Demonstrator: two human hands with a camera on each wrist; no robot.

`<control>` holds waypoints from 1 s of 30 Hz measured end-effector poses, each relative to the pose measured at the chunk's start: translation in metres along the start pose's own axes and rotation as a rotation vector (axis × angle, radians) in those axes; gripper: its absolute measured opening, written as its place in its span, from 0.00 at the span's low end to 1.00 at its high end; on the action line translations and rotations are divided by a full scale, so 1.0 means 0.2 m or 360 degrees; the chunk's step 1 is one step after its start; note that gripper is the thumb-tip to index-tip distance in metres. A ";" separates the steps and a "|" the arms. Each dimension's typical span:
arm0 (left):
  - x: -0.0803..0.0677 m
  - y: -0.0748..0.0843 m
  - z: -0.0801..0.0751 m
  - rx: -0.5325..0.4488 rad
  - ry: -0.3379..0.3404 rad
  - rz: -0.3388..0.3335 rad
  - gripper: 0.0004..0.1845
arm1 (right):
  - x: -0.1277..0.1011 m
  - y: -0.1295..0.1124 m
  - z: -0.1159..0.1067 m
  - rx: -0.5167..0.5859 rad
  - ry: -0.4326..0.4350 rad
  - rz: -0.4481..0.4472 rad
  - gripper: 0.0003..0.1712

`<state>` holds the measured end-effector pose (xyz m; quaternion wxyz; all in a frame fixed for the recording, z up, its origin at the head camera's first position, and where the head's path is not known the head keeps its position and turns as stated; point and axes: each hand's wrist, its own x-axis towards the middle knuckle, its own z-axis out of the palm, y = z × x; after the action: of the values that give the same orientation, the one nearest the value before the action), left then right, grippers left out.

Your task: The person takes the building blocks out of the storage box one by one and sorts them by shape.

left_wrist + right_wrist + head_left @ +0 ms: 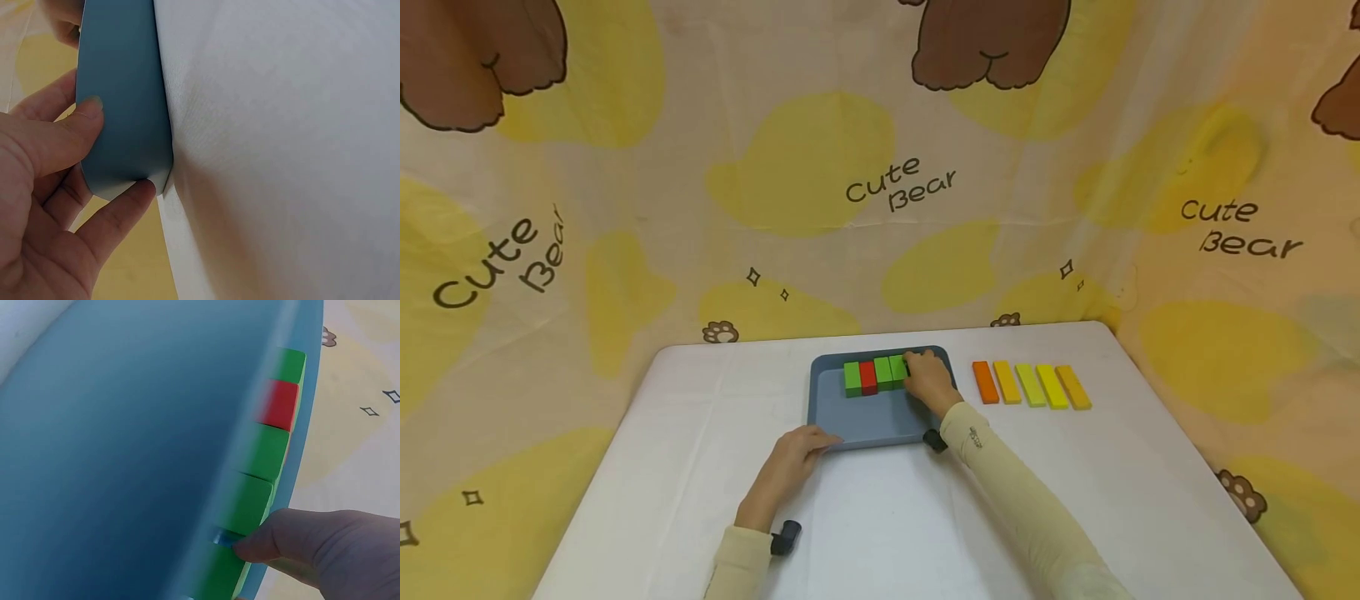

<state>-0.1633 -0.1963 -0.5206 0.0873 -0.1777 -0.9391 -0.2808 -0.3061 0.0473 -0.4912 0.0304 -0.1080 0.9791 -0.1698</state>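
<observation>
A blue-grey tray (865, 421) lies on the table, and a row of blocks stands along its far side. In the row, a red block (868, 378) sits between a green block (852, 379) on its left and more green blocks (883, 374) on its right. My left hand (796, 454) grips the tray's near left corner, the thumb (87, 125) against the outer wall. At the row's right end my right hand (931, 382) pinches another green block (219, 572); a narrow gap parts it from its neighbour. The hand mostly hides that block in the head view.
To the right of the tray, several flat bars lie side by side: an orange bar (986, 382), a lime bar (1030, 385), a yellow bar (1052, 387) and amber ones. A printed cloth (820, 275) hangs behind the white table (880, 517).
</observation>
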 end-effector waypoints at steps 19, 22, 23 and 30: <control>0.00 0.00 0.01 -0.0028 -0.0005 0.0020 0.11 | -0.01 0.03 0.01 0.0052 0.0055 -0.0055 0.25; 0.00 0.00 0.01 -0.0024 -0.0010 0.0031 0.12 | -0.02 0.04 0.00 0.0028 0.0070 -0.0067 0.25; 0.00 -0.01 0.01 -0.0021 -0.0010 0.0034 0.12 | -0.02 0.04 -0.01 0.0017 0.0076 -0.0074 0.25; 0.01 -0.01 0.01 0.0014 -0.0005 0.0029 0.12 | -0.05 0.04 -0.07 0.0054 0.0102 -0.0041 0.24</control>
<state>-0.1654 -0.1962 -0.5233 0.0893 -0.1861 -0.9388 -0.2756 -0.2997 0.0609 -0.4798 -0.0014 -0.1145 0.9750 -0.1902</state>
